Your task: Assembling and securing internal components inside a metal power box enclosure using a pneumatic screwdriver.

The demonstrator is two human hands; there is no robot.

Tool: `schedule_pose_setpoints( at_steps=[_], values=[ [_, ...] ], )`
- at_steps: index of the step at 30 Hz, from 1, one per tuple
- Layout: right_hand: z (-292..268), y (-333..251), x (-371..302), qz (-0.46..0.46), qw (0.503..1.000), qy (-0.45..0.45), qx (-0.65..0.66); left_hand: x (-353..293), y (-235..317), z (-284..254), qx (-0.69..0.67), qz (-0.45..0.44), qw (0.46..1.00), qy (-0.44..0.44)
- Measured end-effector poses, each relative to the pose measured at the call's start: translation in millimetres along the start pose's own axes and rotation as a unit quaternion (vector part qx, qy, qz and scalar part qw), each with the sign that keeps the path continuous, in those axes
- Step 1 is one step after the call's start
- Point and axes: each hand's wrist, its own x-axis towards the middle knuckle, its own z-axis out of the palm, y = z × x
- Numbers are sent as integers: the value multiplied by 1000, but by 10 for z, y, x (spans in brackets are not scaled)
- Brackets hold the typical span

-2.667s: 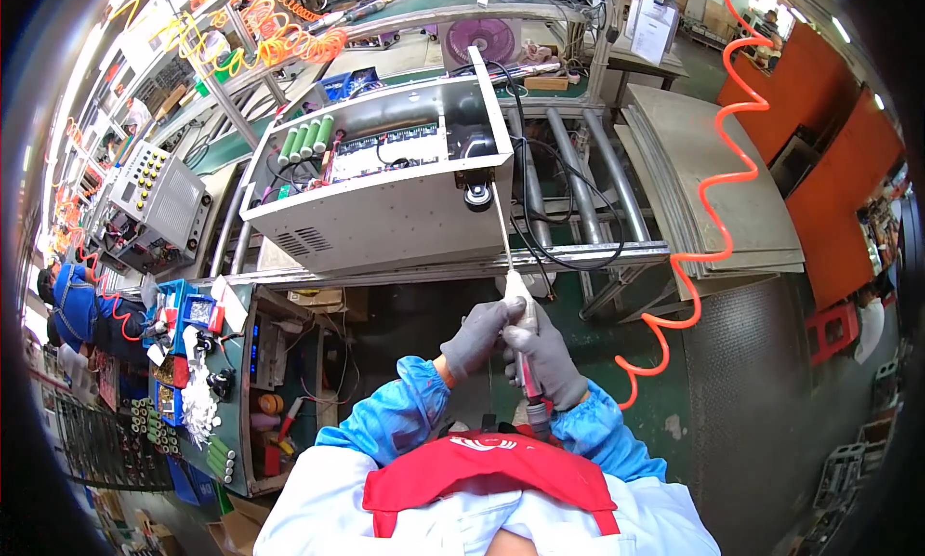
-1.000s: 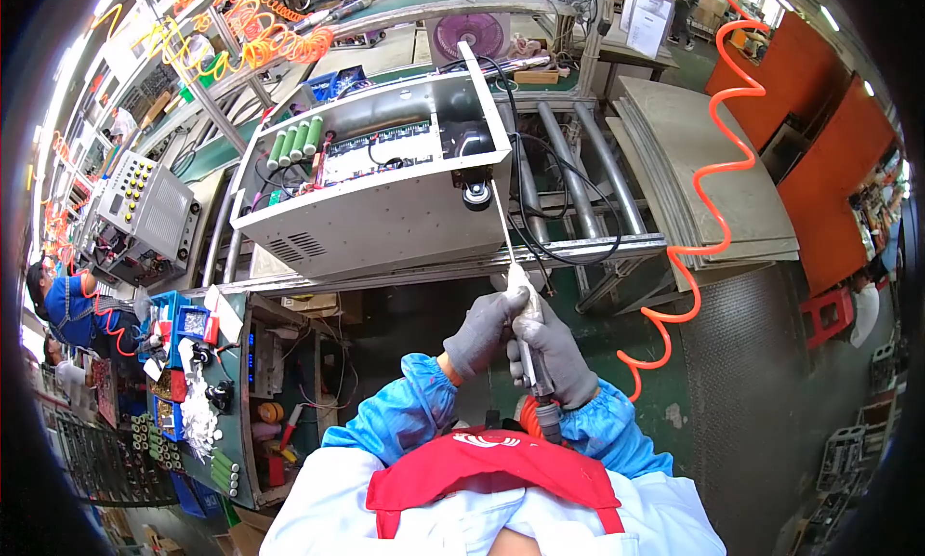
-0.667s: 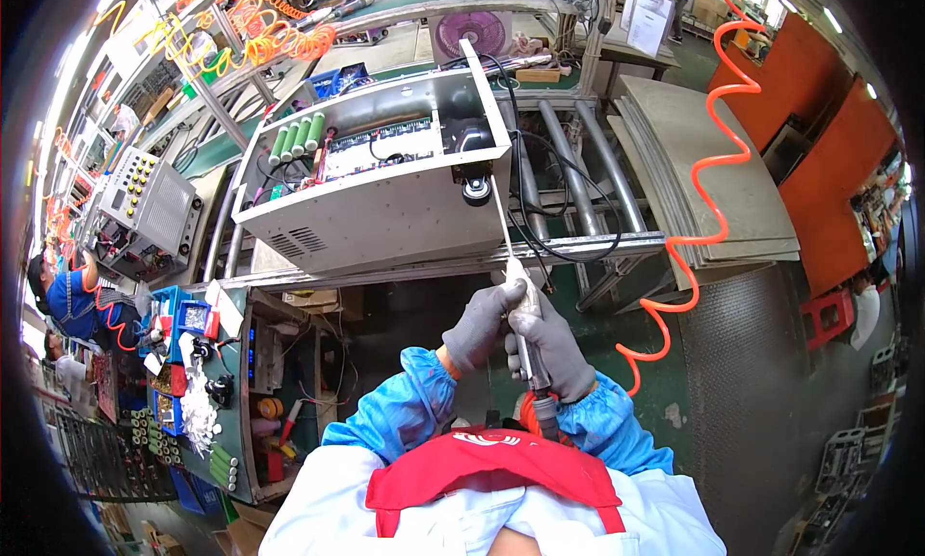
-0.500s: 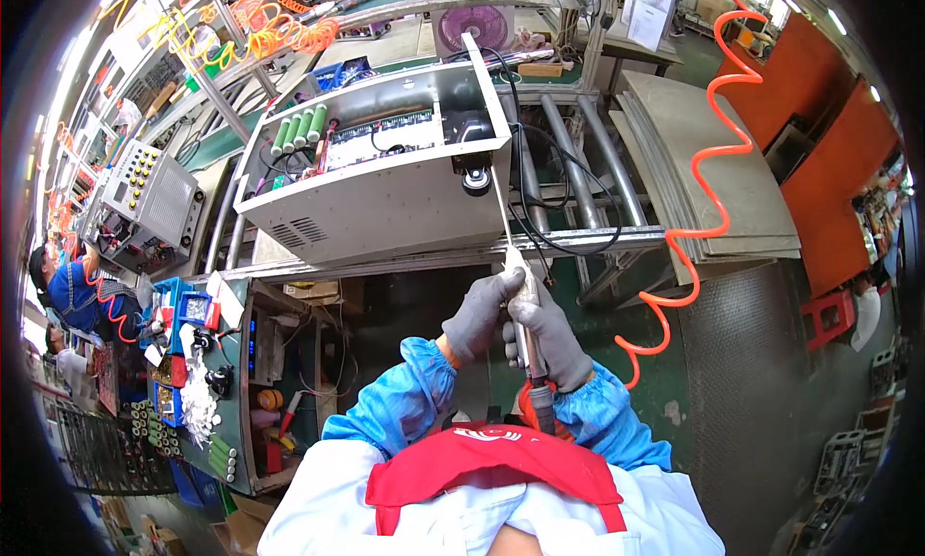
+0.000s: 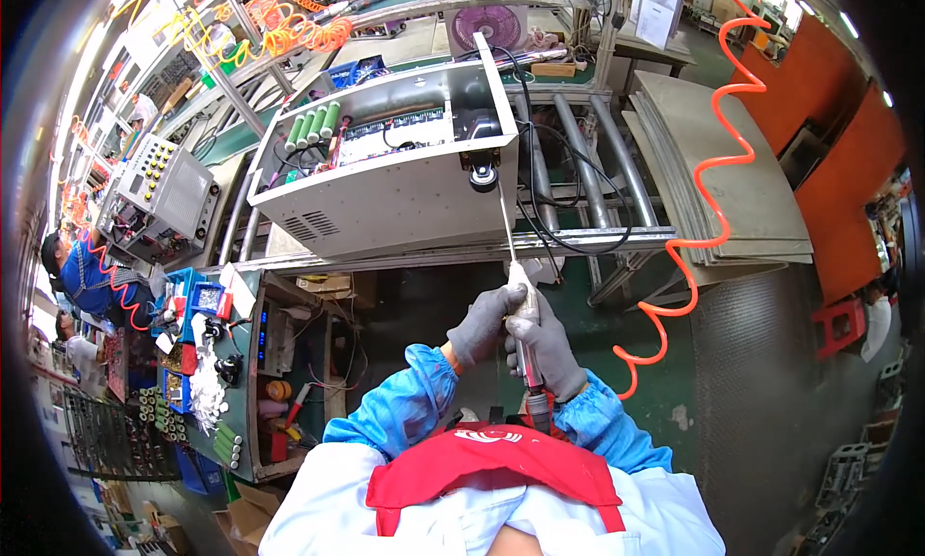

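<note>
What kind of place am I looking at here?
Most likely a factory assembly workshop: an open metal case with electronic parts inside sits on a roller conveyor, a coiled orange hose hangs at the right, and the person holds a long-shafted tool.

A roller conveyor (image 5: pixel 585 161) across the upper middle of the frame carries an open, pale metal case (image 5: pixel 405 204), while a green-topped bench (image 5: pixel 243 402) at lower left bears blue bins (image 5: pixel 185 284), a heap of white pieces (image 5: pixel 207 392), green cylinders (image 5: pixel 227 445) and a small black part (image 5: pixel 229 367).
</note>
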Motion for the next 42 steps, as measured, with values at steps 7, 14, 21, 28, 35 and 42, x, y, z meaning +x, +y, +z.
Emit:
schedule_pose_setpoints(
  at_steps=[7, 14, 21, 28, 35, 42],
  values=[
    [-37, 10, 87, -7, 1000, -7, -2, 73, 14, -48, 26, 23, 999, 6],
    [-67, 0, 166, -3, 1000, -12, 2, 114, 92, -35, 25, 17, 1000, 3],
    [-197, 94, 221, -2, 999, -23, 22, 203, 30, -78, 60, 5, 998, 14],
    [-464, 337, 329, 43, 986, -82, 138, 228, 98, -30, 142, -21, 990, 19],
    [-446, 281, 392, 70, 828, -291, 475, 103, 330, 184, 287, 46, 954, 71],
    [-118, -31, 225, 46, 985, -80, 146, 231, 41, -92, 185, 57, 978, 79]
  ],
)
